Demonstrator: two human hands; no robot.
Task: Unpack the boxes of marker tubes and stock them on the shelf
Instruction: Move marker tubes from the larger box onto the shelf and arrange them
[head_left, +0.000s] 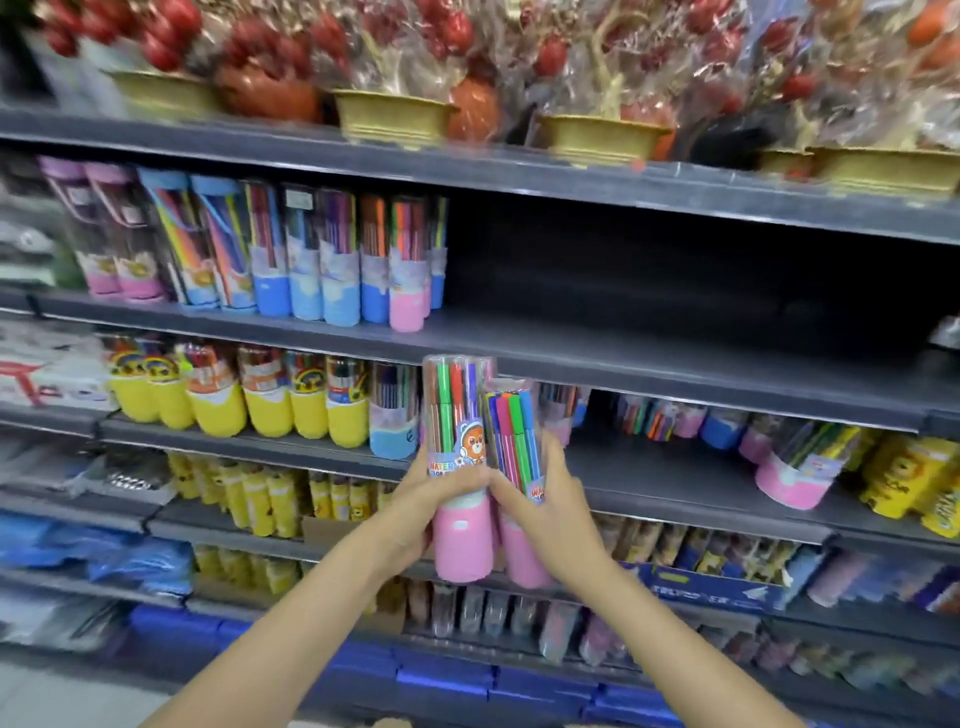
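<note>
We hold two marker tubes up in front of the shelving, one in each hand. Our left hand wraps its fingers round the left tube, a clear cylinder with a pink base and a cartoon bear label, standing roughly upright. Our right hand curls round the right tube, also pink-based, which sits a little lower and tilts slightly. The two tubes touch side by side, and our fingertips meet between them.

Behind them, the second shelf carries a row of stocked tubes with blue and pink bases at its left end, while the stretch to the right shows only dark board. The shelf below holds yellow-based tubes on the left and a few pink and blue tubes lying loosely on the right. Gold pots of red decorations line the top shelf, blurred.
</note>
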